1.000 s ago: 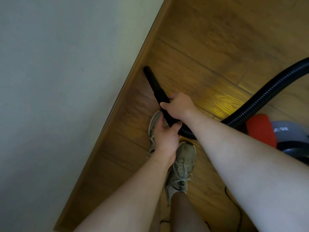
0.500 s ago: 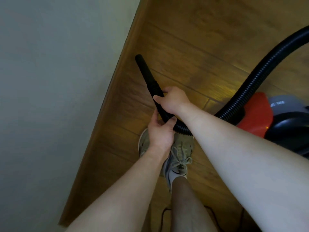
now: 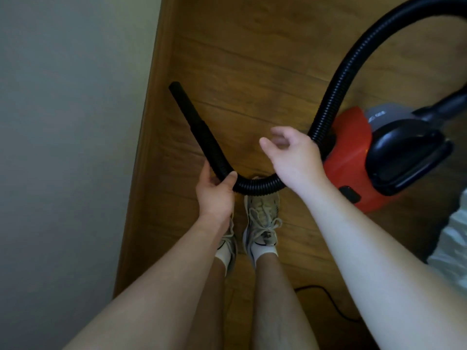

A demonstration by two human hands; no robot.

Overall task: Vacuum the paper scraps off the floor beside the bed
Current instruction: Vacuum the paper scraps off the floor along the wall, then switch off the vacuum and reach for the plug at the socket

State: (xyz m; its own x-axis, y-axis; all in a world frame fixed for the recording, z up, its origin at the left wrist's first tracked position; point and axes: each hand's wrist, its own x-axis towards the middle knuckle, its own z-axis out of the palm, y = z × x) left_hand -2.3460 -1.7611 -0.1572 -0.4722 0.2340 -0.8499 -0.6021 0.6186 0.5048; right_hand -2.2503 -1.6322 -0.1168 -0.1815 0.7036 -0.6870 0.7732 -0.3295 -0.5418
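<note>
My left hand (image 3: pixel 215 190) grips the black ribbed vacuum hose (image 3: pixel 255 184) where it meets the narrow black nozzle (image 3: pixel 192 117). The nozzle points up and left, its tip close to the wooden baseboard. My right hand (image 3: pixel 293 152) hovers above the hose with fingers spread and holds nothing. The hose loops up to the right and back down to the red and grey vacuum cleaner (image 3: pixel 353 157) on the wooden floor. No paper scraps are visible.
A pale wall (image 3: pixel 70 147) fills the left side, edged by a wooden baseboard (image 3: pixel 149 147). My feet in grey sneakers (image 3: pixel 262 223) stand below the hose. A black power cord (image 3: pixel 331 304) lies on the floor behind me. Light fabric (image 3: pixel 452 243) shows at the right edge.
My right hand has let go of the nozzle and lifted to the right. The left hand still holds the hose. The view has turned, bringing more of the vacuum cleaner into sight.
</note>
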